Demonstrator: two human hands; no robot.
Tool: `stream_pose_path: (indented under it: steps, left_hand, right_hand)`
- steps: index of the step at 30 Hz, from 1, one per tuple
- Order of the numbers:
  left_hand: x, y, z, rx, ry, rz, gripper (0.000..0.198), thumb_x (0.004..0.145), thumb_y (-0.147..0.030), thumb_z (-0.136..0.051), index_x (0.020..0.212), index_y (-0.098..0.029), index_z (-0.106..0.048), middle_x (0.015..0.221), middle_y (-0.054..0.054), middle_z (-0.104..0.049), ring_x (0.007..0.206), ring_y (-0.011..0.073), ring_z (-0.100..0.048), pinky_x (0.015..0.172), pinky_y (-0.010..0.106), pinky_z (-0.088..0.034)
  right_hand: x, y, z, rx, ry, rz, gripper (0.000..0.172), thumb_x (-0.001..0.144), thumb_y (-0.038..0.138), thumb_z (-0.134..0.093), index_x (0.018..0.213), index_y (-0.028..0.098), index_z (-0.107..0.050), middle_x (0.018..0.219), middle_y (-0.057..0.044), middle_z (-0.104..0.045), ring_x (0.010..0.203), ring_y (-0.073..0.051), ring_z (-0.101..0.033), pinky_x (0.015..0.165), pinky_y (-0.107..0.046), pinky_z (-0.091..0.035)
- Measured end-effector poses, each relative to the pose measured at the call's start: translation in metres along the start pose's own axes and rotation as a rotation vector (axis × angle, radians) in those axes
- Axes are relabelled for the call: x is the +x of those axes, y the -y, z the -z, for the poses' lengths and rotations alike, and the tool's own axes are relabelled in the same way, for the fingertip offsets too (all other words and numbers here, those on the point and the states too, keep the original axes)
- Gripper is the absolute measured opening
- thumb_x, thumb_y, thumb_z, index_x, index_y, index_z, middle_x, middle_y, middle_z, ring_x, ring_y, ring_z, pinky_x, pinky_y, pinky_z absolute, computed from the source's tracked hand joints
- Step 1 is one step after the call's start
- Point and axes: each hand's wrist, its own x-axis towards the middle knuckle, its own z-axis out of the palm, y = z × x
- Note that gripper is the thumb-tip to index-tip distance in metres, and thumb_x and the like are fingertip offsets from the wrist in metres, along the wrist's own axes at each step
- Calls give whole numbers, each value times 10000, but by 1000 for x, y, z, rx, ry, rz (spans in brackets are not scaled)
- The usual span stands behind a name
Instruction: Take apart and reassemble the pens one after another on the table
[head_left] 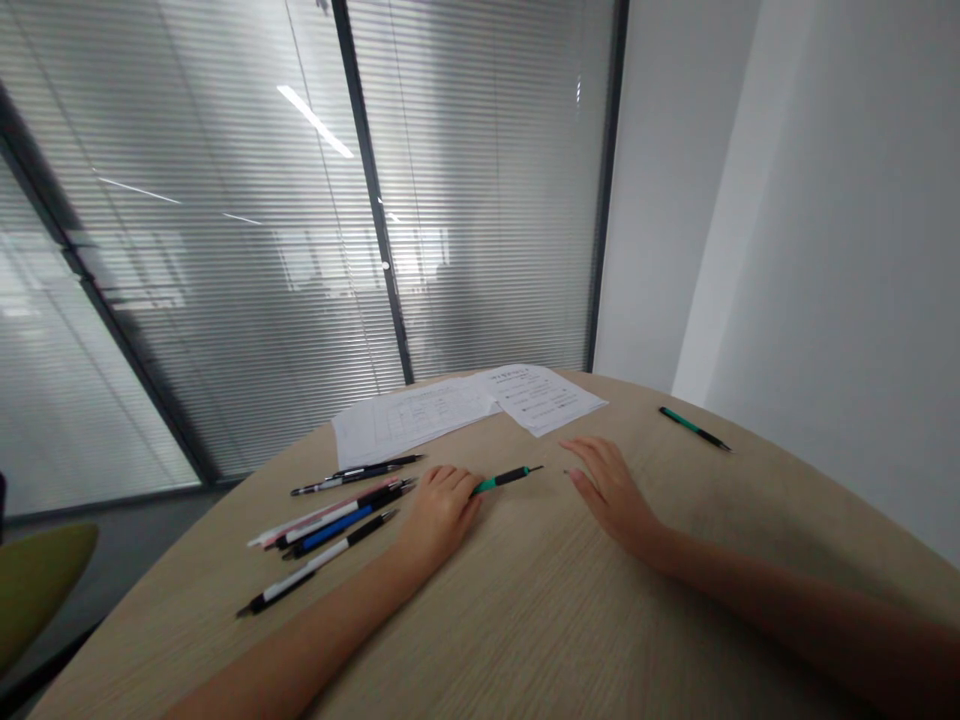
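My left hand (pixel 441 508) is closed around a green and black pen (pixel 504 480), which points right. A thin dark piece sticks out of the pen's black end. To the right, my right hand (pixel 611 500) is held just over the table, thumb and fingers apart. By its thumb tip is a tiny dark piece (pixel 566 472); whether it touches the thumb or lies on the table I cannot tell. Left of my left hand lie several pens, among them a blue and black pen (pixel 341 527) and a white and black pen (pixel 315 568).
Printed paper sheets (pixel 412 415) lie at the far side of the round wooden table (pixel 517 620). Another green and black pen (pixel 694 428) rests at the right. Beyond are a glass partition with blinds (pixel 480 200) and a white wall. A green chair (pixel 45 585) stands at the left.
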Motion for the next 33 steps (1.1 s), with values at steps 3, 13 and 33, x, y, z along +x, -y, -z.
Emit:
stream_pose_path:
  steps: [3, 13, 33]
  left_hand:
    - [0, -1, 1, -27, -48, 27, 175, 821, -203, -374, 865, -147, -534, 761, 53, -583, 746, 190, -489, 704, 337, -370]
    - [1, -3, 5, -33, -46, 69, 214, 837, -224, -325, 804, -149, -523, 734, 50, -571, 728, 183, -488, 711, 341, -367]
    - [1, -4, 3, 75, 125, 71, 121, 757, -152, -466, 820, -159, -569, 783, 54, -596, 772, 201, -514, 739, 366, -354]
  right_hand:
    - [1, -9, -6, -37, -27, -98, 309, 833, 263, -313, 1093, 190, -463, 1005, -84, -522, 961, -197, -439, 857, -381, -352]
    - [-8, -44, -35, -204, 172, -289, 299, 699, 127, -435, 946, 201, -587, 964, -85, -566, 920, -207, -483, 773, -354, -379]
    - [-6, -45, -32, -130, 249, -274, 166, 707, 150, -492, 780, 218, -625, 861, -48, -570, 842, -169, -515, 740, -320, -388]
